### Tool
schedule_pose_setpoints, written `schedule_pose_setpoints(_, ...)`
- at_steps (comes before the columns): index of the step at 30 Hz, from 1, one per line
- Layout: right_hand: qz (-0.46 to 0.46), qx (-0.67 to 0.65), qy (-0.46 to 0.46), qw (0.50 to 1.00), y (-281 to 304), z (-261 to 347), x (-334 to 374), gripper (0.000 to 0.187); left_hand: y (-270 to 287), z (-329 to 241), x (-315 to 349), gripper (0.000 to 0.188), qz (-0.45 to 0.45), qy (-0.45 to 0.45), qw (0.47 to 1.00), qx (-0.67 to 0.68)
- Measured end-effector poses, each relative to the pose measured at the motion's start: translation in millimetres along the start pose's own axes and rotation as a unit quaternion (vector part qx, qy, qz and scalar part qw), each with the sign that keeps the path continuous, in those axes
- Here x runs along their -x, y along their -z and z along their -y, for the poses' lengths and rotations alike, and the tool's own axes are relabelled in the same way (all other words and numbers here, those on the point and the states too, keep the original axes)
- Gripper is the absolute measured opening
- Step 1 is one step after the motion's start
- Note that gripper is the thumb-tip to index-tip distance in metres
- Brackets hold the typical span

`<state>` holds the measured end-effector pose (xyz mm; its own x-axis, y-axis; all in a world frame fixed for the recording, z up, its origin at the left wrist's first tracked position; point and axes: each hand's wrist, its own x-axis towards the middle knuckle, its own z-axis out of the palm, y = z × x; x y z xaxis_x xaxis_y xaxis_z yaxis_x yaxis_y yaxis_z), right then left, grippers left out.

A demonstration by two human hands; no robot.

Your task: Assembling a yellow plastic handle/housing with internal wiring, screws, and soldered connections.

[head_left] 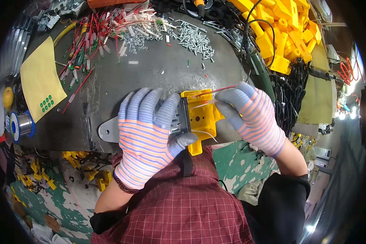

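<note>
At the table's near edge lies a yellow plastic housing [207,117], joined along a dark edge to a slotted grey metal plate [108,131]. My left hand [146,132] covers much of the plate, fingers over its far side and thumb bent by the housing's near corner, gripping it. My right hand [254,116], just right of the housing, pinches a thin red wire [216,90] between thumb and fingers. That wire runs into the housing's far end. A white wire [206,133] curls out at the near end. The left fingertips' underside is hidden.
Wires with red leads [87,44], loose screws [195,38] and nuts [140,34] lie at the back. Yellow plastic parts [280,28] pile up back right, with black cables [290,89] below. A solder spool [22,124] and yellow sticker sheet [40,77] sit left.
</note>
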<state>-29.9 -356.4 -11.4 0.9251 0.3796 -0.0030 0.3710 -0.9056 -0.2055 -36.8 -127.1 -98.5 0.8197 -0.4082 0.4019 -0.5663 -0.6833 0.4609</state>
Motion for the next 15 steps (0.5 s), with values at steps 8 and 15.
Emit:
schedule_pose_setpoints(8, 0.102, 0.226, 0.154, 0.956, -1, 6, -31, 0.018, -3, 5, 1, 0.075, 0.017, 0.009, 0.999, 0.031)
schedule_pose_setpoints(15, 0.118, 0.214, 0.150, 0.958, 4, 13, -35, 0.011, -3, 6, 1, 0.070, 0.012, 0.009, 0.998, 0.058)
